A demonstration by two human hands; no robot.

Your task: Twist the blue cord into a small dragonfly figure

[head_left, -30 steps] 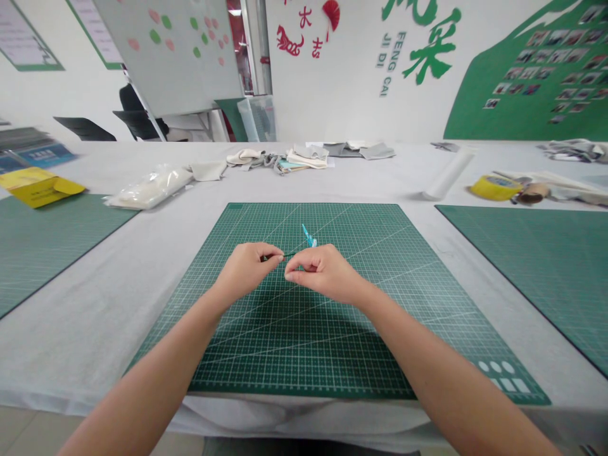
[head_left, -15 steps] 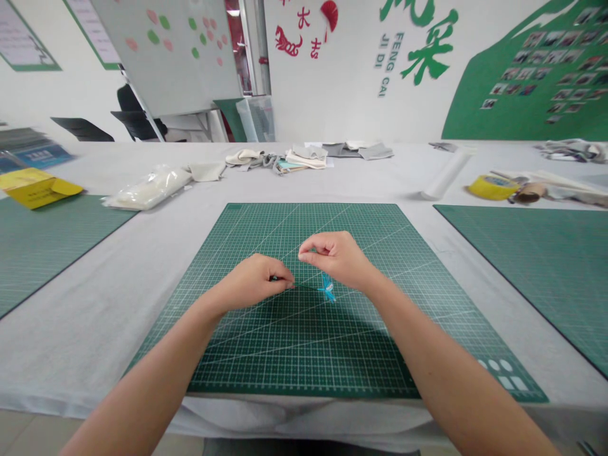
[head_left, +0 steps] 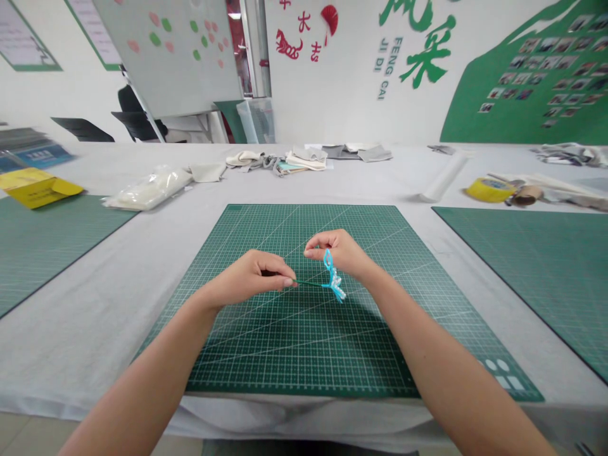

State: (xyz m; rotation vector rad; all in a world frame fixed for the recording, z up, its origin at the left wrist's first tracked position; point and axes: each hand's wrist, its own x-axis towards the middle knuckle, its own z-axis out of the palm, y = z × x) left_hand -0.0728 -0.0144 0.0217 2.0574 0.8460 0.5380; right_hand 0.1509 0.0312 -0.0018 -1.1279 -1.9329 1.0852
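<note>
A small craft flower point(head_left: 332, 278) of light blue and white loops sits on a thin dark green stem. My left hand point(head_left: 256, 277) pinches the left end of that stem, holding it about level above the middle green cutting mat point(head_left: 304, 342). My right hand point(head_left: 338, 252) is closed in a pinch just above the blue loops, its fingertips at the top of the flower. Both hands hover over the middle of the mat.
Two more green mats point(head_left: 42, 240) point(head_left: 536, 266) lie left and right on the grey tablecloth. Behind are a yellow box point(head_left: 35, 185), a plastic bag point(head_left: 147, 187), folded fabric pieces point(head_left: 299, 158), a white roll point(head_left: 444, 179) and yellow tape point(head_left: 491, 189).
The flower swung from behind my right hand to below it. My left hand dropped slightly, and the stem now points right with the flower at its end; my right hand shifted to the flower's top.
</note>
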